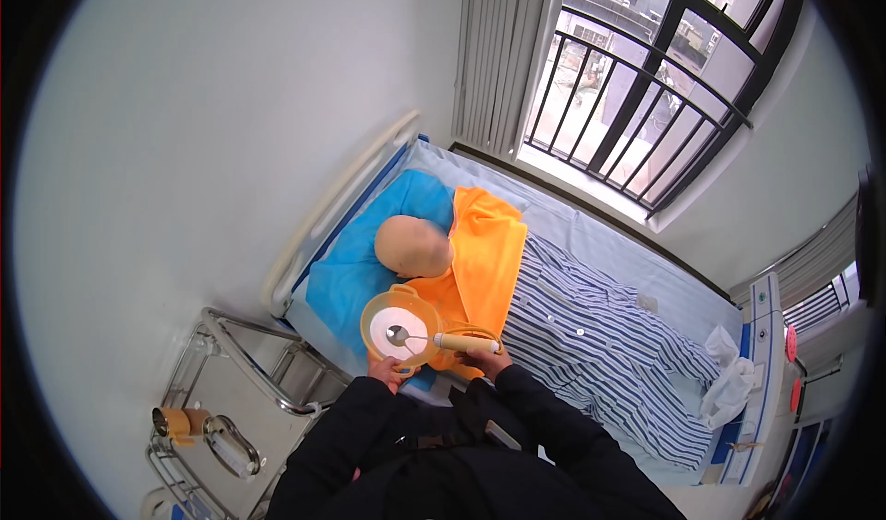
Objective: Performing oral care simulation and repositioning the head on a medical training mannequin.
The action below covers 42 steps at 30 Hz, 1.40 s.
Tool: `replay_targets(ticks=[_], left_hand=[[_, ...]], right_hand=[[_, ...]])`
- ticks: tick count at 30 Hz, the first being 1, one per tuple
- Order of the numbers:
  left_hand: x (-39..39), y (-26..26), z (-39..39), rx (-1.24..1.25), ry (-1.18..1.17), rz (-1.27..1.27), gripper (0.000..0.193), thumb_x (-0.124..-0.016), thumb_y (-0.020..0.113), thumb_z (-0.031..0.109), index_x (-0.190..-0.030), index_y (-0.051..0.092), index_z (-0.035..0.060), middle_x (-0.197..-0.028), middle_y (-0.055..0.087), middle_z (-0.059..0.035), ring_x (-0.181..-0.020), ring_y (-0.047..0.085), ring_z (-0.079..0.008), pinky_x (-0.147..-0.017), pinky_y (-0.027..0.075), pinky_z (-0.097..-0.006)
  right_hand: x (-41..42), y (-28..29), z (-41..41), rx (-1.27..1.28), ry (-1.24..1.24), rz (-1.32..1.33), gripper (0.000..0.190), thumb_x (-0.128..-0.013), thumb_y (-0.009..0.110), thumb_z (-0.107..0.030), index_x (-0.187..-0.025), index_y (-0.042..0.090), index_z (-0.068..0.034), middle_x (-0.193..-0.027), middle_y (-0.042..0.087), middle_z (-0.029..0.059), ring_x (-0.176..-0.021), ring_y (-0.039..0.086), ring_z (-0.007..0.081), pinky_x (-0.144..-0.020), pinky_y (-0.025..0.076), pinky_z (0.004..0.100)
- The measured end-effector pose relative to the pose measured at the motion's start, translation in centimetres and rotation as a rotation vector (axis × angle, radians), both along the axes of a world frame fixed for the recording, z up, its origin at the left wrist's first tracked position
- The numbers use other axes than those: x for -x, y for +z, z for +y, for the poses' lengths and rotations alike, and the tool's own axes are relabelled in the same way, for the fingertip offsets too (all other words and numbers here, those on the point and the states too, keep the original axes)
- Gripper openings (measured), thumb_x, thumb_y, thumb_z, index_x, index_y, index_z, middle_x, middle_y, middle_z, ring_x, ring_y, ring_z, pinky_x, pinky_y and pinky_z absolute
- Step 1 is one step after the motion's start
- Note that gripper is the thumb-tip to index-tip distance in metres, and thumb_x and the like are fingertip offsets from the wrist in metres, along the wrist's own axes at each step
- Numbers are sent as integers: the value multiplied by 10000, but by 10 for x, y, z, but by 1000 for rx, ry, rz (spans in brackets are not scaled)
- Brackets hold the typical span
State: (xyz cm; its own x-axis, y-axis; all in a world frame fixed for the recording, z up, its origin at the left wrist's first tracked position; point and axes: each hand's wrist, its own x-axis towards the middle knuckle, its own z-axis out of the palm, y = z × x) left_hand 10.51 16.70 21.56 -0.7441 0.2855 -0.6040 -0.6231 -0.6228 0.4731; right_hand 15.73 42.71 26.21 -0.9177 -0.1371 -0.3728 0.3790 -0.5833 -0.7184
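My left hand [392,372] grips the lower rim of a translucent yellow two-handled bowl [374,302] with white contents or a white inside. Above it, my right hand [486,361] holds a large syringe-like feeder with a cream barrel [465,342] and a metal spoon [397,335] over the bowl; a yellow loop shows by its barrel. Just beyond the bowl lies the bald head of a manikin [408,245] on a blue sheet [346,271]. An orange towel [490,243] covers its neck and chest, and blue-and-white striped pyjamas [581,333] dress its body.
The hospital bed's headboard [332,208] stands at the left. Nearby is a steel trolley [242,354] bearing a kidney dish [232,446] and a yellow cup [173,423]. White crumpled cloth or plastic [727,392] lies at the bed's foot. A barred window [623,105] is behind.
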Motion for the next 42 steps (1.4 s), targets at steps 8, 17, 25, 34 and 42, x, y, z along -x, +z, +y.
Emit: replay_targets(ticks=[8, 17, 25, 34, 42], left_hand=[[-1, 7, -3, 45, 70, 11, 742, -730, 437, -107, -1332, 163, 229, -1249, 353, -242, -1010, 520, -506, -718, 539, -591], [3, 2, -10, -23, 74, -26, 735, -737, 448, -93, -1330, 171, 241, -1258, 368, -219, -1014, 528, -488, -693, 551, -574], [2, 12, -7, 92, 82, -7, 717, -742, 446, -68, -1326, 183, 255, -1292, 355, -207, -1072, 506, -472, -743, 541, -565], [4, 12, -3, 106, 58, -8, 696, -739, 439, -76, -1309, 194, 240, -1274, 350, -231, -1064, 503, -484, -739, 537, -577], [4, 8, 1, 79, 41, -32, 704, -739, 428, -86, -1324, 173, 211, -1270, 352, -247, -1037, 511, -499, -746, 538, -573]], right_hand=[[50, -9, 10, 7, -394, 6, 297, -857, 551, -133, -1123, 543, -1, -979, 652, 126, -851, 629, 193, -770, 490, 305], [103, 1, 15, -509, -501, 38, 306, -790, 673, -161, -1042, 602, -3, -886, 677, 107, -718, 664, 190, -624, 509, 260], [121, 46, -6, -1212, -294, 173, 434, -731, 719, -315, -1097, 604, -112, -932, 666, 120, -902, 636, 272, -767, 493, 354], [101, 40, 4, -1241, -292, 215, 470, -730, 726, -303, -1124, 588, -86, -941, 667, 126, -914, 638, 264, -785, 493, 355], [14, 6, 11, -760, -125, 405, 432, -749, 735, -148, -1119, 575, 9, -1006, 655, 99, -924, 633, 182, -833, 490, 294]])
